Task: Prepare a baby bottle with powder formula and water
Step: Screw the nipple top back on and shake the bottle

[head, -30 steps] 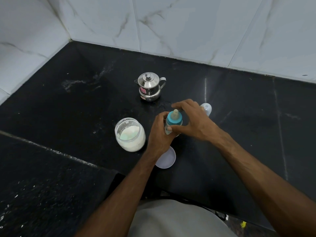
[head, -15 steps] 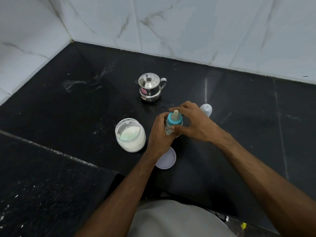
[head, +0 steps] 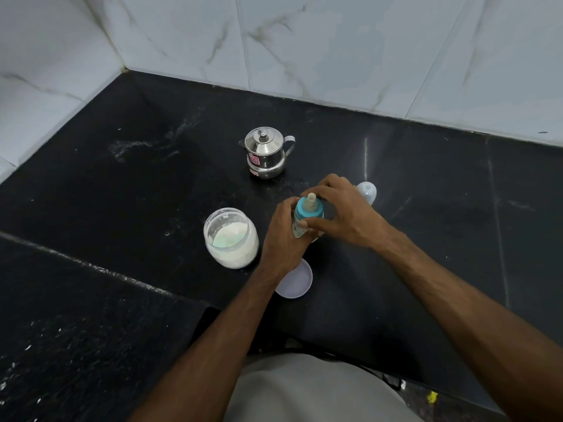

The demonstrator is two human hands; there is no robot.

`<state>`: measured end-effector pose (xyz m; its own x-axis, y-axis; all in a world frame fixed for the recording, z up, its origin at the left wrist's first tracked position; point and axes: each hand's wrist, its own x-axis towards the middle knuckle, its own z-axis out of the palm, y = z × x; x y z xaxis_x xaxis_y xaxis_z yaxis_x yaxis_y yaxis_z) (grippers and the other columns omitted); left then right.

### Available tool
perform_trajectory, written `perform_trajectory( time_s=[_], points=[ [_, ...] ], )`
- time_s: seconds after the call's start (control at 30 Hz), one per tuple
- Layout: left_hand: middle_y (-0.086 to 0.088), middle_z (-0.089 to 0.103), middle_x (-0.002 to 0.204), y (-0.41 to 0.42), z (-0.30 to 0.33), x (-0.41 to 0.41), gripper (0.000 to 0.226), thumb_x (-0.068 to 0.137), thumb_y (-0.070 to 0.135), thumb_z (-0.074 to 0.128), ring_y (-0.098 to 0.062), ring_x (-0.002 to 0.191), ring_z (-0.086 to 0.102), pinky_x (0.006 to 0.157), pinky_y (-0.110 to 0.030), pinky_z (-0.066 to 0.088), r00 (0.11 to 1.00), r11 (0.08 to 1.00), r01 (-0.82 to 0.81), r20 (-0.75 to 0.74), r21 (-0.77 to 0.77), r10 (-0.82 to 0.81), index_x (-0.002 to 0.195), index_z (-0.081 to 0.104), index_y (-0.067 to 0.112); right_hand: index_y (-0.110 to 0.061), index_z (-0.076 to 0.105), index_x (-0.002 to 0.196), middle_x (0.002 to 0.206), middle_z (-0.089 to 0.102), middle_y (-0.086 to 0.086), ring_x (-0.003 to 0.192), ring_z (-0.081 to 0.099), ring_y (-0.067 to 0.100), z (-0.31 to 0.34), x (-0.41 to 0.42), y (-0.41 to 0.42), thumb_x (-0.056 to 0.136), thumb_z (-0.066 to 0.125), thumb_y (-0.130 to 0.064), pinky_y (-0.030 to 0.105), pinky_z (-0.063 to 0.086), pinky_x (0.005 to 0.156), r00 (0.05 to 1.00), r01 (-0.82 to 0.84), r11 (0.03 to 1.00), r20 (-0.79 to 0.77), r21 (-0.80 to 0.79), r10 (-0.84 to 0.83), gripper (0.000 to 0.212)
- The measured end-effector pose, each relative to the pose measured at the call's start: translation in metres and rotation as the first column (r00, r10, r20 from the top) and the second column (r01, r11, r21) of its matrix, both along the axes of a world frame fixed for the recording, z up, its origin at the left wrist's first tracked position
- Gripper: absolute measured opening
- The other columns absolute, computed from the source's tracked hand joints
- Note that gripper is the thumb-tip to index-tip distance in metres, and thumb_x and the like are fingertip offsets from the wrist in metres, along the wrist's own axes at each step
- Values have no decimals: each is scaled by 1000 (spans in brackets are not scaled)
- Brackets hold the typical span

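Observation:
A baby bottle (head: 300,228) stands upright on the black counter, topped by a teal collar with a pale teat (head: 310,206). My left hand (head: 281,236) grips the bottle's body from the left. My right hand (head: 344,210) has its fingers and thumb curled round the teal collar. An open glass jar of white powder (head: 230,237) stands just left of my left hand. A small steel kettle with a lid (head: 266,152) sits behind the bottle.
The jar's pale lid (head: 297,281) lies upside down on the counter (head: 122,193) under my left wrist. A translucent bottle cap (head: 367,191) lies behind my right hand. White marble walls close the counter at the back and left.
My right hand's fingers have shifted slightly round the collar. The bottle and my left hand stay in place.

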<state>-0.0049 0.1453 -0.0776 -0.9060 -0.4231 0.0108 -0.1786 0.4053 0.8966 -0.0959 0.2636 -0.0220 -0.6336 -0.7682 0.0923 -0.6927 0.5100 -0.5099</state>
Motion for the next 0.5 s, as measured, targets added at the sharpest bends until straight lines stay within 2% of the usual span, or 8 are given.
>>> perform_trajectory(
  time_s=[0.1, 0.2, 0.33, 0.43, 0.5],
  points=[
    [-9, 55, 128, -1, -4, 2, 59, 80, 18, 76, -11, 114, 52, 96, -16, 43, 999, 1000, 2, -45, -24, -3, 129, 46, 9, -17, 64, 116, 111, 56, 1, 100, 50, 14, -9, 6, -1, 74, 77, -45, 42, 50, 89, 998, 70, 996, 11, -63, -70, 52],
    [-9, 55, 124, 0, -6, 4, 56, 80, 17, 76, -16, 112, 56, 96, -31, 50, 996, 999, -4, -94, -34, 1, 127, 47, 8, -17, 65, 110, 105, 57, 1, 95, 51, 14, -18, 16, -3, 70, 68, -57, 42, 51, 84, 986, 162, 977, -8, -140, -164, 56],
    [-9, 55, 122, 0, -6, 5, 53, 81, 16, 74, -18, 111, 56, 95, -36, 51, 993, 999, -8, -121, -46, 3, 126, 48, 7, -16, 65, 110, 105, 58, 2, 95, 51, 15, -25, 26, -6, 71, 72, -55, 36, 49, 83, 968, 238, 953, -29, -185, -248, 56],
    [-9, 55, 123, -1, -7, 4, 56, 80, 17, 76, -19, 113, 56, 96, -39, 50, 995, 999, -2, -101, -34, -1, 127, 46, 9, -17, 63, 119, 107, 54, 2, 99, 51, 17, -22, 19, -1, 74, 70, -53, 38, 51, 86, 988, 154, 971, 50, -182, -147, 58],
    [-9, 55, 123, -2, -7, 3, 58, 78, 17, 77, -20, 113, 56, 97, -39, 50, 996, 1000, 5, -92, -26, -8, 127, 46, 9, -18, 61, 126, 110, 52, 1, 102, 50, 17, -18, 9, 2, 77, 74, -45, 40, 51, 89, 995, 70, 989, 76, -127, -61, 56]
  ],
)
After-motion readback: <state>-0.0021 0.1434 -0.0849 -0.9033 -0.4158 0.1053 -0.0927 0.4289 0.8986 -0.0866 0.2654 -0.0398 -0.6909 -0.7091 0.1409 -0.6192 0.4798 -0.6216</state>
